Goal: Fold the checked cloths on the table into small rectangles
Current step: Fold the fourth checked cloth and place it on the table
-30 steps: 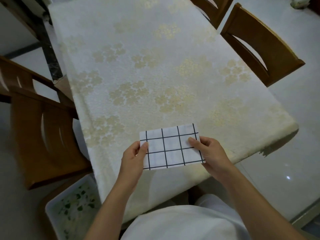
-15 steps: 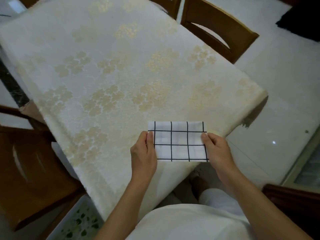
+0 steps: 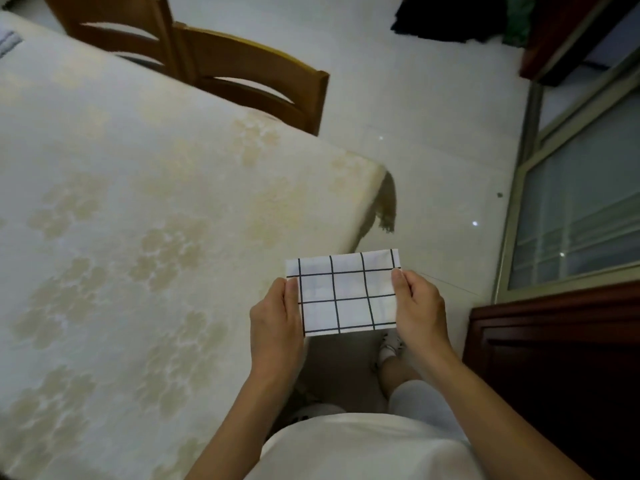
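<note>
Pinching the folded cloth [image 3: 346,292] by its short edges, the left hand [image 3: 277,317] and right hand [image 3: 420,306] are holding it flat in the air near the tabletop [image 3: 138,202] corner.

Folded checked cloth [image 3: 346,292], flat, aloft

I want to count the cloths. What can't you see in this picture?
Head view only:
- Fingers of the left hand and right hand: behind the checked cloth; only thumbs show.
- The cloth's layers and underside: hidden by its top face.
- Rest of the table: cut off by left and bottom edges, so other cloths cannot be counted.
- Striped thing at top left: cut by the edge.
</note>
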`<act>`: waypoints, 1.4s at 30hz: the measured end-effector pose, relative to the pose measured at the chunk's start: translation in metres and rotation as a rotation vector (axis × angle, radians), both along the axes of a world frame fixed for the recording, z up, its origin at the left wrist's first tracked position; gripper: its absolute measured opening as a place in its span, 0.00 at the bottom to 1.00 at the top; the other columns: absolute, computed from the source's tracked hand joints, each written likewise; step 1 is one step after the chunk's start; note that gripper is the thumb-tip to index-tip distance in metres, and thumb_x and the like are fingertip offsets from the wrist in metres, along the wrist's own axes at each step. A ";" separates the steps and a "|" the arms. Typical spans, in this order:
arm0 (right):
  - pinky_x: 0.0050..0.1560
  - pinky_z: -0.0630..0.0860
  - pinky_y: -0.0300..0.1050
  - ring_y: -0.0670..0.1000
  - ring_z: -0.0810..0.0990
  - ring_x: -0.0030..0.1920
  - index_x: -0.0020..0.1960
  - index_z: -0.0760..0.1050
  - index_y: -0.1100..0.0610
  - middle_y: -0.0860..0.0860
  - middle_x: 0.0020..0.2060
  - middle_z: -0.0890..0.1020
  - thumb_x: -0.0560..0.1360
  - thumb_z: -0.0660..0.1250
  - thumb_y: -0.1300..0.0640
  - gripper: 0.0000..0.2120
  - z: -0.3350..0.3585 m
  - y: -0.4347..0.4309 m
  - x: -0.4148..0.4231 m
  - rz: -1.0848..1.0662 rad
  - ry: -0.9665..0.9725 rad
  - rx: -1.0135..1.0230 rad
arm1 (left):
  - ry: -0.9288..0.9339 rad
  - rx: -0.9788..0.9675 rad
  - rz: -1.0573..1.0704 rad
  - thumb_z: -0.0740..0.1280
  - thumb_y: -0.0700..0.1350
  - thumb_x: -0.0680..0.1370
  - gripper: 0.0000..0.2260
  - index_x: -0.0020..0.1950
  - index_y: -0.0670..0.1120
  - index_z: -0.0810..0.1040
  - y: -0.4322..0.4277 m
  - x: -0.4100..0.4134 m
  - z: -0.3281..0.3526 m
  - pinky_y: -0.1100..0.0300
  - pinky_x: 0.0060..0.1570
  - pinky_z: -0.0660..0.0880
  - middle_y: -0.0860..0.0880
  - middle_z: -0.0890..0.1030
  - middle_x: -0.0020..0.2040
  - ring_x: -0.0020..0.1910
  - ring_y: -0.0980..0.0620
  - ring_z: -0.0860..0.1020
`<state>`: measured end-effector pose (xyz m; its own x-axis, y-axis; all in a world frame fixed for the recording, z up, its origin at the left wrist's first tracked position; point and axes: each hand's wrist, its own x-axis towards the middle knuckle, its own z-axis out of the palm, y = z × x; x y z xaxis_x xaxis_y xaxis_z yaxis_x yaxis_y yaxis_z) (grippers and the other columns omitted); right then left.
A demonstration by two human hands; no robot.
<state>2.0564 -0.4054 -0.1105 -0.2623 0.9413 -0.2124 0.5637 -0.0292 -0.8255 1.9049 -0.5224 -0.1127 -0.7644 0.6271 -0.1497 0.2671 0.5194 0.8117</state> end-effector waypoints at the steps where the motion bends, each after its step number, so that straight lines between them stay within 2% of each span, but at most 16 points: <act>1: 0.29 0.61 0.37 0.43 0.64 0.28 0.32 0.61 0.54 0.46 0.26 0.63 0.84 0.59 0.56 0.21 -0.002 0.011 0.009 -0.020 0.003 -0.002 | 0.005 -0.012 -0.020 0.56 0.49 0.85 0.16 0.37 0.49 0.68 0.015 0.006 -0.001 0.65 0.28 0.64 0.53 0.72 0.30 0.28 0.56 0.70; 4: 0.28 0.60 0.37 0.43 0.64 0.27 0.31 0.60 0.53 0.45 0.25 0.62 0.84 0.59 0.57 0.22 -0.006 0.050 0.037 -0.066 -0.004 0.003 | 0.012 -0.057 -0.074 0.56 0.50 0.84 0.16 0.36 0.51 0.67 0.065 0.028 -0.005 0.66 0.29 0.65 0.53 0.72 0.30 0.29 0.56 0.69; 8: 0.29 0.58 0.41 0.46 0.59 0.28 0.31 0.58 0.54 0.46 0.25 0.61 0.84 0.60 0.56 0.23 -0.011 0.124 0.075 -0.097 -0.058 0.036 | 0.032 -0.074 -0.115 0.56 0.50 0.84 0.15 0.38 0.51 0.69 0.142 0.060 -0.007 0.67 0.29 0.64 0.55 0.74 0.31 0.30 0.58 0.71; 9: 0.30 0.57 0.42 0.46 0.58 0.28 0.32 0.58 0.54 0.46 0.25 0.60 0.84 0.60 0.56 0.23 -0.012 0.144 0.084 -0.100 -0.053 0.029 | 0.040 -0.073 -0.129 0.56 0.50 0.84 0.15 0.39 0.50 0.70 0.162 0.068 -0.008 0.66 0.29 0.64 0.55 0.74 0.32 0.30 0.58 0.72; 12: 0.29 0.56 0.41 0.45 0.57 0.29 0.32 0.58 0.54 0.46 0.25 0.60 0.84 0.59 0.56 0.22 -0.012 0.199 0.110 -0.105 -0.038 0.037 | 0.072 -0.053 -0.156 0.56 0.51 0.84 0.16 0.41 0.45 0.73 0.218 0.088 -0.007 0.54 0.32 0.66 0.51 0.77 0.33 0.32 0.54 0.74; 17: 0.29 0.58 0.40 0.45 0.59 0.28 0.32 0.58 0.53 0.45 0.25 0.60 0.84 0.59 0.56 0.22 -0.005 0.267 0.135 -0.114 -0.012 0.067 | 0.082 -0.047 -0.187 0.55 0.52 0.85 0.17 0.42 0.44 0.74 0.288 0.113 0.001 0.56 0.32 0.70 0.51 0.77 0.34 0.33 0.53 0.76; 22: 0.29 0.59 0.39 0.46 0.59 0.29 0.33 0.58 0.54 0.46 0.25 0.61 0.84 0.59 0.55 0.22 -0.004 0.307 0.145 -0.116 -0.011 0.068 | 0.072 -0.062 -0.190 0.56 0.49 0.85 0.17 0.38 0.45 0.70 0.332 0.122 0.010 0.65 0.29 0.66 0.51 0.73 0.31 0.30 0.57 0.71; 25: 0.29 0.57 0.41 0.46 0.58 0.29 0.33 0.58 0.55 0.46 0.25 0.61 0.84 0.59 0.54 0.22 -0.011 0.328 0.144 -0.125 -0.020 0.055 | 0.076 -0.077 -0.199 0.56 0.49 0.85 0.17 0.39 0.46 0.72 0.355 0.120 0.007 0.65 0.28 0.65 0.51 0.75 0.32 0.32 0.54 0.73; 29: 0.30 0.57 0.42 0.46 0.59 0.29 0.34 0.61 0.58 0.48 0.26 0.62 0.84 0.59 0.55 0.21 -0.016 0.362 0.139 -0.129 -0.013 0.047 | 0.078 -0.081 -0.200 0.55 0.48 0.85 0.18 0.36 0.44 0.68 0.390 0.114 0.006 0.61 0.28 0.63 0.48 0.71 0.29 0.27 0.54 0.66; 32: 0.32 0.57 0.45 0.47 0.58 0.31 0.34 0.60 0.59 0.48 0.26 0.62 0.84 0.59 0.54 0.21 -0.014 0.396 0.128 -0.126 -0.012 0.034 | 0.080 -0.089 -0.191 0.55 0.48 0.85 0.18 0.36 0.44 0.66 0.423 0.105 0.003 0.58 0.29 0.61 0.47 0.70 0.29 0.28 0.51 0.66; 36: 0.31 0.57 0.44 0.46 0.58 0.30 0.33 0.59 0.56 0.47 0.26 0.61 0.84 0.58 0.54 0.21 -0.012 0.452 0.103 -0.096 -0.023 0.034 | 0.062 -0.064 -0.162 0.55 0.48 0.85 0.18 0.36 0.46 0.64 0.474 0.084 0.001 0.58 0.30 0.60 0.49 0.68 0.28 0.28 0.52 0.63; 39: 0.31 0.57 0.44 0.46 0.58 0.30 0.34 0.60 0.57 0.49 0.27 0.62 0.84 0.58 0.54 0.21 -0.011 0.497 0.078 -0.066 -0.045 0.037 | 0.036 -0.067 -0.133 0.55 0.49 0.85 0.18 0.36 0.44 0.64 0.516 0.061 0.000 0.56 0.30 0.60 0.49 0.67 0.28 0.28 0.53 0.62; 42: 0.31 0.57 0.44 0.46 0.59 0.30 0.34 0.60 0.59 0.49 0.27 0.62 0.84 0.58 0.53 0.21 -0.009 0.542 0.048 -0.031 -0.051 0.031 | 0.000 -0.058 -0.097 0.55 0.49 0.85 0.19 0.35 0.46 0.63 0.555 0.033 0.000 0.59 0.29 0.60 0.51 0.66 0.28 0.27 0.54 0.62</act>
<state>2.1044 0.1362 -0.1194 -0.2228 0.9551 -0.1954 0.6045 -0.0219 -0.7963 1.9376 0.0330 -0.1130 -0.7005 0.6885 -0.1879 0.3189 0.5374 0.7807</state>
